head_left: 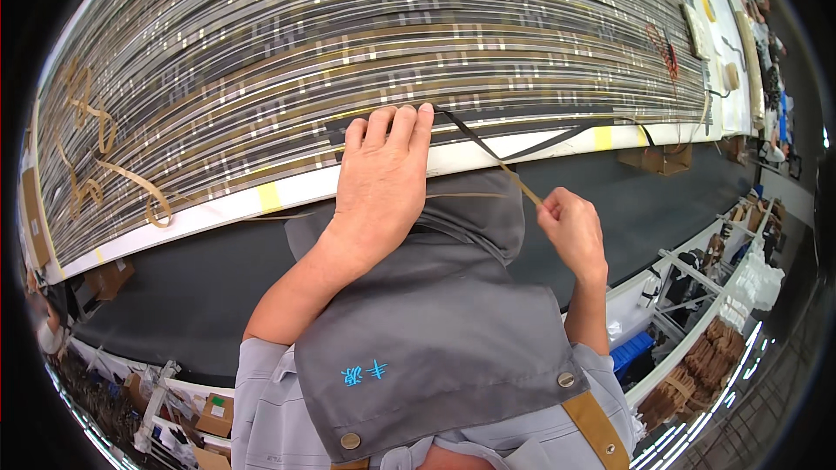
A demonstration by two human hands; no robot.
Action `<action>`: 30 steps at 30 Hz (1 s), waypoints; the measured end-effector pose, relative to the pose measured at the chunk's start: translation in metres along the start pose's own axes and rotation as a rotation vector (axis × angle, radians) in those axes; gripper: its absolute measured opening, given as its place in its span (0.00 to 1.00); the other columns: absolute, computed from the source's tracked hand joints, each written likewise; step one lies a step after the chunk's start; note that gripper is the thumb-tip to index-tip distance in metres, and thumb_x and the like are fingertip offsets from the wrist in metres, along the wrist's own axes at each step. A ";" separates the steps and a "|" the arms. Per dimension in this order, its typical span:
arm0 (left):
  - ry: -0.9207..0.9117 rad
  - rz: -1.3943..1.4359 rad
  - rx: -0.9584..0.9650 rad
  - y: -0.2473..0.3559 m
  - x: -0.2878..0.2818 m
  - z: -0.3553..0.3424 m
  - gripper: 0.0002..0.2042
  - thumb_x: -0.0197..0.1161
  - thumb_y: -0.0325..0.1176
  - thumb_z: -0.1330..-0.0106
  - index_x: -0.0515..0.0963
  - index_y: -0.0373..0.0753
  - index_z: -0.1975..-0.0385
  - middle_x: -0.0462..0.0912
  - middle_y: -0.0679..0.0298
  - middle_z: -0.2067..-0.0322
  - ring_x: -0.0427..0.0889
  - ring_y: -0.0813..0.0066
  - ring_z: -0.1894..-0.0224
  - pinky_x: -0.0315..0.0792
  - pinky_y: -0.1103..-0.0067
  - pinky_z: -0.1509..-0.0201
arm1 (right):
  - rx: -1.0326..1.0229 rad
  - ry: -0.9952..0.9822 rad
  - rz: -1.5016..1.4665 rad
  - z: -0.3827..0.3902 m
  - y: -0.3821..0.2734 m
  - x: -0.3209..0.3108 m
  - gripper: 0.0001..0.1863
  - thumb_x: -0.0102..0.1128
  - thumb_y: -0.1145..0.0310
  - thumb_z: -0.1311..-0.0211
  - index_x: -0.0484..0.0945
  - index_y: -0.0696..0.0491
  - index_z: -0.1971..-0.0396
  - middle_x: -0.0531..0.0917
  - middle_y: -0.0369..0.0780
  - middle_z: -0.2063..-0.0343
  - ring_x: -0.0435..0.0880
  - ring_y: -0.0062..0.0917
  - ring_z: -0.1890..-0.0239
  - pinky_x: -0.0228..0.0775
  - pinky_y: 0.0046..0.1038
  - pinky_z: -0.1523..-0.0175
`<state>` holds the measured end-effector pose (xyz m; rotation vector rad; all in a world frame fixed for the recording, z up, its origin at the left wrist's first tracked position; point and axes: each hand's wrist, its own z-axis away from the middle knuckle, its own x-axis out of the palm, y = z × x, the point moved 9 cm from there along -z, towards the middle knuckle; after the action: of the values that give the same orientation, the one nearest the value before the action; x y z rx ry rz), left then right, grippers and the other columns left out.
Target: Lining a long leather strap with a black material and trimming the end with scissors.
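My left hand (380,187) lies flat with its fingers stretched out, pressing on the near edge of a wide panel of narrow brown, black and grey strips (348,43). From beside its fingertips a narrow strip (475,139) runs taut to the right, black at first and tan toward its end. That tan end is pinched between the closed fingers of my right hand (575,224), held off the table's front edge. A black band (557,138) hangs in a loop just beyond it. What lies under my left palm is hidden.
Curled tan strips (135,176) lie on the panel at the left. Yellow tape pieces (269,198) mark the white table edge (305,181). Red-handled scissors (669,57) rest at the far right. Below are a cardboard box (657,159) and shelving with bundled brown material (697,374).
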<state>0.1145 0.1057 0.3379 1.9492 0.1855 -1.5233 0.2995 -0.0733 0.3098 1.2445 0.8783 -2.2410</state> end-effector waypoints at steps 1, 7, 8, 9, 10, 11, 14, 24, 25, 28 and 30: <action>-0.003 0.007 0.000 -0.001 0.001 0.000 0.29 0.56 0.17 0.48 0.72 0.29 0.40 0.73 0.56 0.50 0.70 0.58 0.45 0.63 0.66 0.39 | 0.005 -0.002 0.004 -0.001 0.013 0.001 0.07 0.64 0.72 0.46 0.78 0.61 0.75 0.81 0.46 0.81 0.82 0.34 0.78 0.73 0.32 0.69; -0.004 0.004 -0.021 -0.003 0.002 0.000 0.29 0.57 0.17 0.48 0.72 0.30 0.40 0.73 0.57 0.50 0.70 0.59 0.45 0.63 0.66 0.38 | 0.263 -0.181 0.217 -0.004 0.090 0.027 0.09 0.64 0.68 0.45 0.80 0.59 0.74 0.83 0.49 0.78 0.84 0.45 0.70 0.74 0.39 0.63; -0.004 0.005 -0.025 -0.003 0.002 0.000 0.29 0.57 0.17 0.48 0.72 0.30 0.40 0.73 0.57 0.50 0.70 0.59 0.45 0.63 0.66 0.38 | 0.261 -0.183 0.220 -0.002 0.090 0.025 0.09 0.64 0.68 0.45 0.80 0.59 0.74 0.83 0.49 0.78 0.84 0.45 0.70 0.74 0.39 0.63; -0.001 0.000 -0.014 -0.001 0.002 0.000 0.29 0.57 0.17 0.48 0.72 0.30 0.40 0.73 0.57 0.50 0.70 0.59 0.45 0.63 0.66 0.38 | 0.189 -0.162 0.146 -0.001 0.067 0.016 0.09 0.66 0.68 0.45 0.79 0.59 0.73 0.83 0.47 0.77 0.83 0.44 0.71 0.74 0.38 0.63; 0.003 -0.008 -0.002 0.000 0.002 0.000 0.29 0.57 0.17 0.47 0.72 0.30 0.40 0.73 0.57 0.50 0.70 0.59 0.45 0.63 0.66 0.38 | 0.116 -0.140 0.069 -0.002 0.044 0.008 0.09 0.67 0.69 0.45 0.79 0.59 0.72 0.82 0.46 0.76 0.82 0.42 0.72 0.74 0.37 0.63; 0.002 -0.009 0.000 0.001 0.002 0.000 0.29 0.57 0.17 0.47 0.72 0.30 0.40 0.73 0.57 0.50 0.70 0.59 0.45 0.63 0.66 0.38 | 0.028 -0.060 -0.088 -0.004 0.019 -0.005 0.09 0.69 0.72 0.47 0.79 0.59 0.71 0.81 0.43 0.77 0.80 0.36 0.75 0.73 0.33 0.65; 0.007 -0.012 0.006 0.001 0.001 0.002 0.29 0.56 0.17 0.47 0.72 0.30 0.40 0.73 0.56 0.50 0.70 0.59 0.44 0.63 0.66 0.38 | -0.231 0.085 -0.274 -0.015 -0.052 -0.030 0.12 0.72 0.74 0.49 0.78 0.58 0.68 0.79 0.40 0.73 0.78 0.32 0.74 0.73 0.30 0.65; -0.015 -0.025 -0.022 0.001 0.001 0.001 0.29 0.57 0.17 0.47 0.71 0.30 0.40 0.73 0.55 0.49 0.70 0.58 0.44 0.63 0.66 0.39 | -0.539 0.018 -0.184 -0.040 -0.098 -0.014 0.11 0.70 0.74 0.46 0.74 0.57 0.71 0.77 0.39 0.71 0.77 0.34 0.67 0.71 0.32 0.62; -0.017 -0.032 -0.021 0.001 0.001 0.001 0.29 0.57 0.17 0.47 0.71 0.30 0.39 0.73 0.55 0.49 0.70 0.58 0.44 0.63 0.66 0.38 | -0.565 -0.008 -0.200 -0.040 -0.101 -0.014 0.10 0.68 0.75 0.44 0.73 0.57 0.72 0.77 0.38 0.73 0.79 0.32 0.67 0.72 0.31 0.63; -0.020 -0.027 -0.021 0.000 0.001 0.000 0.30 0.57 0.17 0.48 0.71 0.30 0.39 0.73 0.55 0.48 0.70 0.58 0.44 0.63 0.66 0.39 | -0.446 -0.159 -0.443 -0.044 -0.099 -0.015 0.08 0.64 0.77 0.41 0.71 0.57 0.73 0.79 0.38 0.76 0.81 0.28 0.70 0.71 0.29 0.66; -0.019 -0.027 -0.020 0.001 0.001 0.000 0.30 0.57 0.16 0.48 0.71 0.30 0.39 0.73 0.55 0.48 0.70 0.58 0.44 0.63 0.66 0.39 | -0.305 -0.319 -0.596 -0.049 -0.088 -0.005 0.09 0.63 0.77 0.41 0.70 0.57 0.72 0.80 0.38 0.77 0.82 0.26 0.71 0.71 0.27 0.68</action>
<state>0.1153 0.1050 0.3371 1.9234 0.2191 -1.5512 0.2752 0.0242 0.3223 0.5020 1.5333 -2.5057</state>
